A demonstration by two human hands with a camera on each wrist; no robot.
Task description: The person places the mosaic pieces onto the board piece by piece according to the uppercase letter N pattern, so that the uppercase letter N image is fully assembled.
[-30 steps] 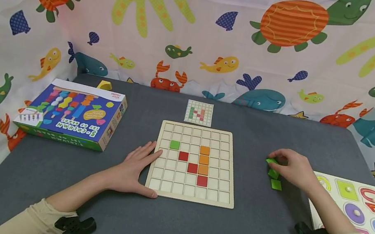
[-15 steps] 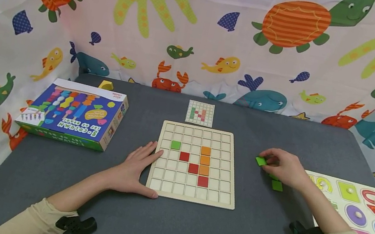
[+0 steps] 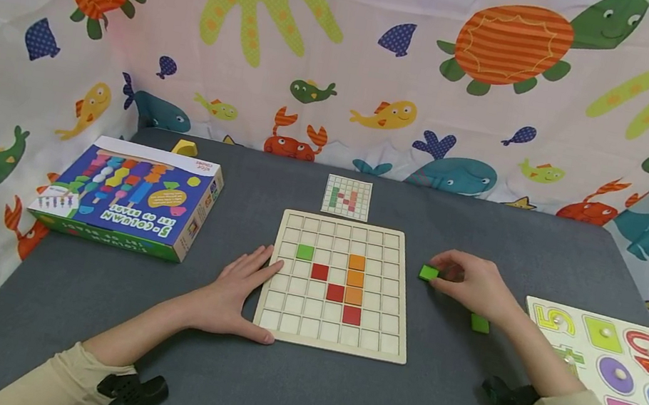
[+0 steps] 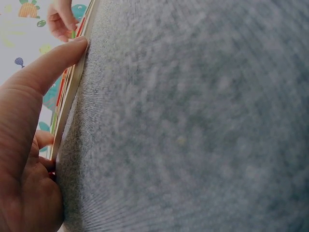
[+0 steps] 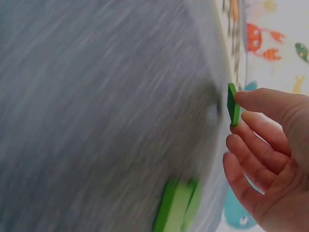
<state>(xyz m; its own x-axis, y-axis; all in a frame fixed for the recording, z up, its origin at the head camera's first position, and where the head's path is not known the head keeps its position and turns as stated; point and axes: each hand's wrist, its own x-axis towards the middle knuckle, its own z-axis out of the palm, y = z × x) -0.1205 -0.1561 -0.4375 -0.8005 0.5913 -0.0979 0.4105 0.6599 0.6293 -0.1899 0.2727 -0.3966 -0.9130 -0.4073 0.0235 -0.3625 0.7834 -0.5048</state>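
A wooden grid board [image 3: 331, 346] lies flat, with a few green, red and orange square tiles set in its cells. My left hand [image 3: 229, 298] rests against the board's left edge, fingers extended and thumb at the near corner; the left wrist view shows the thumb [image 4: 48, 67] touching the edge. Right of the board, my right hand [image 3: 473, 283] pinches a green square tile [image 3: 428, 273] above the table. The right wrist view has this tile tilted between thumb and fingertips. Lower in that view, more green tiles [image 5: 176, 205] lie on the table, blurred.
A small printed grid card [image 3: 347, 197] lies beyond the board. At the left is a blue and green game box [image 3: 127, 193], with a yellow block [image 3: 185, 147] behind it. A number puzzle board [image 3: 592, 347] occupies the right side.
My right hand has lifted a green tile from the group on the right and moved it left toward the board. My left hand has stayed at the board's edge.
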